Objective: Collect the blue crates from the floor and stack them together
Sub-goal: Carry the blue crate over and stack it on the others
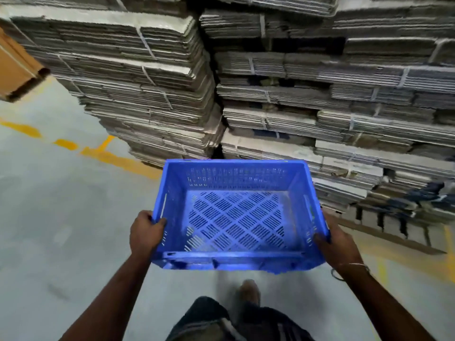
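Bundled cardboard stacks (320,94) fill the upper frame. Left hand (145,233) and right hand (338,242) grasp one empty blue crate (234,217) at centre, clear of the floor (61,205); no stack visible, so stacking apparently remains.

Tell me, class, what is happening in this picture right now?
A person is carrying an empty blue crate in both hands, held off the grey floor. The left hand grips the crate's left rim and the right hand grips the right rim. Ahead stand tall stacks of bundled flattened cardboard. No other crates or crate stack show in this view, so the stacking is not yet done here.
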`<control>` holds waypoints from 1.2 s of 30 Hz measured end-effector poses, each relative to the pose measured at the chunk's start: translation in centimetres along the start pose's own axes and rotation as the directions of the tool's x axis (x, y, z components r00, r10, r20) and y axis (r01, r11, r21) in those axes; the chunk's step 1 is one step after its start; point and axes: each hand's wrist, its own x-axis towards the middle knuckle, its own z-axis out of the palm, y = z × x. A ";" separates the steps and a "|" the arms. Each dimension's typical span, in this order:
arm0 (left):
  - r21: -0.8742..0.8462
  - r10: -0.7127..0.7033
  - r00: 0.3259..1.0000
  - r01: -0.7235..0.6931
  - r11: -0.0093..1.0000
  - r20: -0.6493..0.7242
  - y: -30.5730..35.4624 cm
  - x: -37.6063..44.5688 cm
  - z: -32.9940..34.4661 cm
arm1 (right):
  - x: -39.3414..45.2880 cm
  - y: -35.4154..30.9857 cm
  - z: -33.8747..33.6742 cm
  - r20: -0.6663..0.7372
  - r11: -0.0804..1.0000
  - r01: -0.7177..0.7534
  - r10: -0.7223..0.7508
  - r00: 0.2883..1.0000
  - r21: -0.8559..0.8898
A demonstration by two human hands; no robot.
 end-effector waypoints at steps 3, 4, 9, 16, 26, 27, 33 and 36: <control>0.021 0.042 0.998 -0.044 0.999 0.054 2.4 4.2 1.8 | 0.5 -0.7 0.3 -0.044 0.997 -0.081 0.082 0.996 0.018; 0.027 0.058 0.996 -0.060 0.998 0.071 3.1 5.5 2.4 | 0.6 -1.0 0.4 -0.056 0.993 -0.113 0.114 0.992 0.029; 0.065 0.119 0.979 -0.132 0.989 0.167 5.8 11.4 5.4 | 1.2 -1.6 2.0 -0.108 0.963 -0.268 0.270 0.957 0.034; 0.014 0.208 0.930 -0.222 0.975 0.304 8.1 16.7 8.0 | 1.2 -3.3 4.7 -0.161 0.897 -0.437 0.441 0.883 0.062; -0.085 0.097 0.855 -0.062 0.994 0.509 5.4 19.0 9.5 | 1.2 -4.6 9.1 -0.118 0.795 -0.583 0.603 0.789 0.164; -0.089 0.085 0.842 -0.045 0.995 0.532 4.7 19.0 9.4 | 0.9 -4.5 9.5 -0.104 0.789 -0.588 0.609 0.786 0.176; -0.106 0.101 0.766 -0.043 0.993 0.635 2.1 17.9 8.5 | -0.8 -3.9 10.2 -0.076 0.787 -0.568 0.599 0.797 0.243; -0.119 0.146 0.729 -0.089 0.989 0.669 0.6 17.7 8.0 | -1.3 -3.8 10.2 -0.069 0.766 -0.547 0.600 0.797 0.337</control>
